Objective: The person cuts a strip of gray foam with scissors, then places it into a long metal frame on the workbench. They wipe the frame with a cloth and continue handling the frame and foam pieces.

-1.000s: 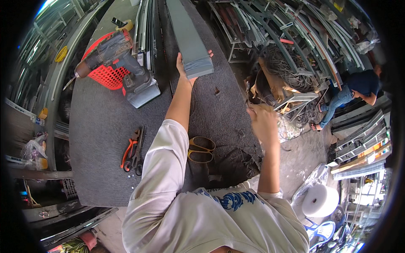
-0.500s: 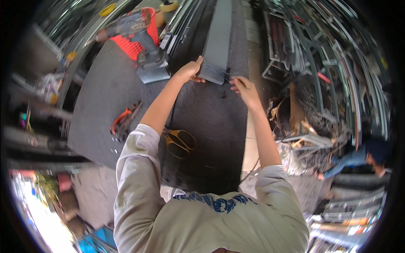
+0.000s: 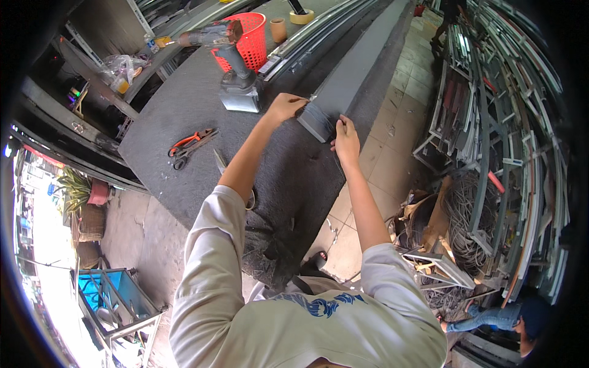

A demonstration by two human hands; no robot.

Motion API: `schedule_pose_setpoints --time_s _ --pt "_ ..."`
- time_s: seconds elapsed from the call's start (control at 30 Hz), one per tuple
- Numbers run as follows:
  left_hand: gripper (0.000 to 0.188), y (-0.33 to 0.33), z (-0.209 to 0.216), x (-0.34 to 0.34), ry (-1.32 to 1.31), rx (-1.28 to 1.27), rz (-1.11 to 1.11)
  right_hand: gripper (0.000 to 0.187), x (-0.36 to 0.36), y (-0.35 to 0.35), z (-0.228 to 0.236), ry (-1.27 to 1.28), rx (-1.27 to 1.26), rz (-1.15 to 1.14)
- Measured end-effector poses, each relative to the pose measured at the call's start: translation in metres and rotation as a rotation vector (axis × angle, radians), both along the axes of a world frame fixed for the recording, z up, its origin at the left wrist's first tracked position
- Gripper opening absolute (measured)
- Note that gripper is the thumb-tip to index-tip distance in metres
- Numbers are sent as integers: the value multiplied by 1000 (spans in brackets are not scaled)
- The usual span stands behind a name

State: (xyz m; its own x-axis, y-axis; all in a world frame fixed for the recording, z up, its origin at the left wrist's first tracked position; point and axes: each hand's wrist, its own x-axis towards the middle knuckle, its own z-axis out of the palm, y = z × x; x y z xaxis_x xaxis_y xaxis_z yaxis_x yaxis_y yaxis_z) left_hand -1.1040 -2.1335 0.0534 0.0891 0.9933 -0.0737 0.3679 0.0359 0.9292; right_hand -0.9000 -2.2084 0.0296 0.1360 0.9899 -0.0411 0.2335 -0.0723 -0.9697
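A long grey bar or stack of flat strips (image 3: 353,73) lies slantwise on the dark cloth-covered table (image 3: 159,98). Several thin dark strands cross its near end. My left hand (image 3: 286,109) is at the left edge of that end, fingers pinched together; what they hold is too small to make out. On the right side my right hand (image 3: 347,141) is closed, its fingertips against the bar's edge and whatever is in them hidden. Pliers with orange handles (image 3: 195,141) lie left of my left arm. Scissors (image 3: 219,161) are partly covered by my left forearm.
A cordless drill (image 3: 239,76) stands before a red basket (image 3: 253,43). Beyond are a brown cylinder (image 3: 278,30) and a tape roll (image 3: 301,17). Metal profiles (image 3: 521,165) fill racks on the right. At lower right is another person (image 3: 478,319); a metal-framed stand (image 3: 116,306) is at lower left.
The view has turned, so the bar now slants up to the right. My right hand, earlier just off the bar's near corner, is now against its right side. My left hand remains at the left edge.
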Motion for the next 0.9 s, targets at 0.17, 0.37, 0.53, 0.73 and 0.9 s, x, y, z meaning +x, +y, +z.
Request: schedule_pose_setpoints --time_s 0.17,0.37,0.53,0.73,0.9 --pt "45 2 1 7 -239 -109 108 38 -2 -8 -3 -82 105 -12" --pt "37 22 -3 15 253 235 86 31 10 26 9 -336 335 -22" --pt "26 33 5 27 316 417 12 26 -1 152 36 -490 1084 232" --pt "10 57 43 30 579 445 99 43 -15 211 7 -545 948 744" --pt "9 38 76 72 759 636 -47 39 -10 207 2 -311 1082 616"
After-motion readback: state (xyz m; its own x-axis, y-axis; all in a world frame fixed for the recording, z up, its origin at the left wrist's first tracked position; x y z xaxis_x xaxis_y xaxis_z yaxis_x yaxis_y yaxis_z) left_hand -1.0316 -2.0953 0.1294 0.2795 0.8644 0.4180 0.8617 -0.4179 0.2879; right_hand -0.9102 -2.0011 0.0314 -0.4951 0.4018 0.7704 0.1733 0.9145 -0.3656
